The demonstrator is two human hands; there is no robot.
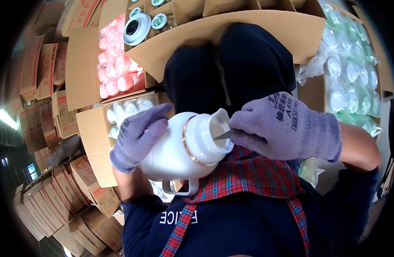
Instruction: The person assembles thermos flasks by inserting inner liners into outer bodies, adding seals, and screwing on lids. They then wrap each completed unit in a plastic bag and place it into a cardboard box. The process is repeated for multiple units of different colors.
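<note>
A white thermos jug (167, 152) with a gold ring round its neck lies tilted over my lap, its spout (221, 120) toward the right. My left hand (139, 135), in a grey-purple knit glove, holds the jug's body from the left side. The jug's handle (191, 187) hangs on the side nearest my chest. In the same kind of glove, my right hand (287, 126) is closed on a thin grey blade-like tool (223, 135). Its tip reaches into the jug's mouth; the rest is hidden in my fingers.
Past my knees stands an open carton with dividers (231, 23), holding several jugs with pale lids (138, 29). Cartons of pink cups (120, 70) and white parts (130, 107) are at the left, bagged white and green parts (351, 73) at the right. Stacked boxes (55, 197) fill the far left.
</note>
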